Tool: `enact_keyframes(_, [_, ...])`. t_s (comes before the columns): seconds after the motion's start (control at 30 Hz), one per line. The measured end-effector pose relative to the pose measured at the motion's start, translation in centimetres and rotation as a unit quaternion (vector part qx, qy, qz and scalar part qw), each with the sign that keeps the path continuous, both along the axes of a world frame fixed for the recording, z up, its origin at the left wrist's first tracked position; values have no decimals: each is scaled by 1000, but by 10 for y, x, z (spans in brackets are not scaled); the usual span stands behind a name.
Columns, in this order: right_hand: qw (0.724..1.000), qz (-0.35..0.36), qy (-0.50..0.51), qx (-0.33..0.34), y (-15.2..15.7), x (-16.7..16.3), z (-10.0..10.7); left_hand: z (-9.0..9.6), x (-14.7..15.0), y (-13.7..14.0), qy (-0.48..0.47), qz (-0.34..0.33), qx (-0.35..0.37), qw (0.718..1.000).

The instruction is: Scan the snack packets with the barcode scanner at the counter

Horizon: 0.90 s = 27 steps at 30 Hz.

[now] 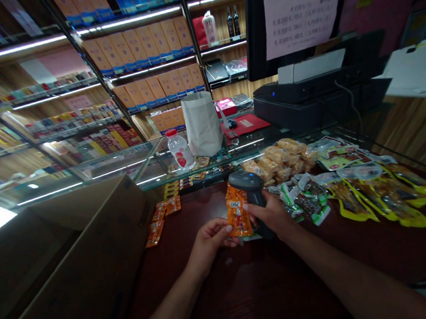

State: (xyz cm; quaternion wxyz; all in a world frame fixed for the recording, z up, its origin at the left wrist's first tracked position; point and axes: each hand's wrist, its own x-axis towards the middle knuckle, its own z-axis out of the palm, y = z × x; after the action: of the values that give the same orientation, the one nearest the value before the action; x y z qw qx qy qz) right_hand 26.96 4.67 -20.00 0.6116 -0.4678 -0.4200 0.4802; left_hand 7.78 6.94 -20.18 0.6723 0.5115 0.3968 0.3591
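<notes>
My left hand point(213, 239) pinches the lower edge of an orange snack packet point(239, 216), which stands upright with a white barcode label facing me. My right hand point(271, 213) is wrapped round the handle of a dark grey barcode scanner point(250, 186); its head is over the packet's upper right part. Part of the scanner handle is hidden by my fingers. Several more orange packets point(162, 214) lie to the left on the dark red tabletop point(222, 285). Right of the scanner are small green-and-clear snack packets point(305, 199).
An open cardboard box point(105, 235) stands at the left. Wrapped bread-like snacks point(280, 157) and yellow-edged packets point(379, 194) lie at the right. A glass counter holds a strawberry-printed bottle point(180, 152) and a white bag point(202, 124), with a monitor point(257, 39) behind.
</notes>
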Motion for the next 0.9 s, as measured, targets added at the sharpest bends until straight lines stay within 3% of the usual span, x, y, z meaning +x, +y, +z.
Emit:
enact_keyframes(0.3, [1000,-20,-5,6,4,1,-4,3,-2,2,2,20,11,1000])
enact_keyframes(0.43, [1000,-21,-12,2,3,2,-3,2,-4,6,2,107,43,993])
enact_keyframes(0.6, [1000,6,-17,9,0,-1,0,3,-11,17,46,232,110,965])
enact_keyframes(0.9, [995,72,-64,21,-10,-13,-1,-2,-16,25,78,256,152,952])
